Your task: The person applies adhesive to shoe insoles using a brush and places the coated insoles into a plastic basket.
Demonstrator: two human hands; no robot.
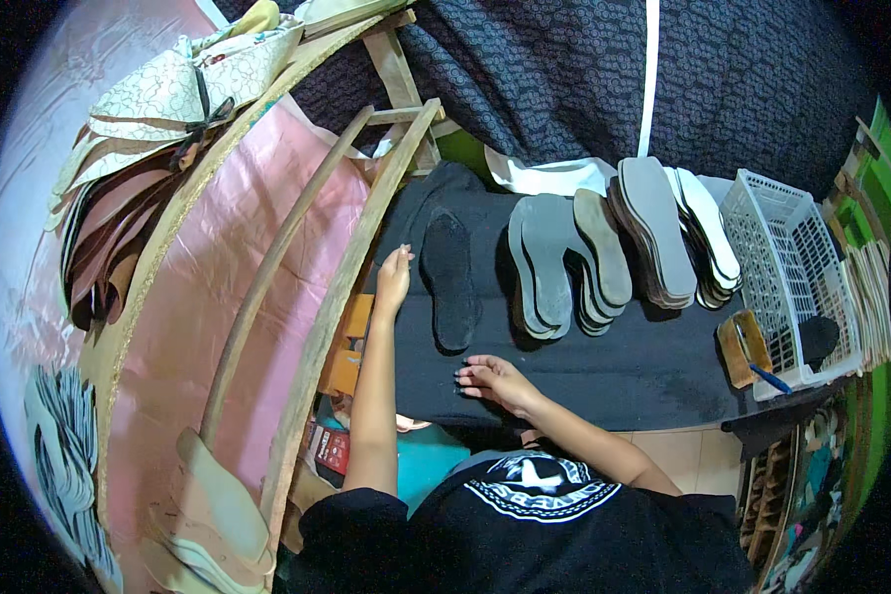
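On the dark cloth-covered table lies a single black shoe insole [449,280], set lengthwise. Left of it, by the table's edge and the wooden rail, my left hand [394,280] is raised with its fingertips drawn together. Whatever they may hold is too small to make out. Just below the insole's near end hovers my right hand [500,384], its fingers loosely bent and apart, with nothing visible in them. To the right stand stacks of insoles: a grey stack [542,267], an olive-brown one [604,247], a taupe one [653,233] and a white one [705,233].
A white plastic basket [797,287] stands at the right, with a tan box [742,348] and a blue pen-like tool [770,378] before it. At left, a wooden rack [312,366] runs beside the table, holding beige sole pieces [223,495]. A patterned dark curtain [535,79] hangs behind.
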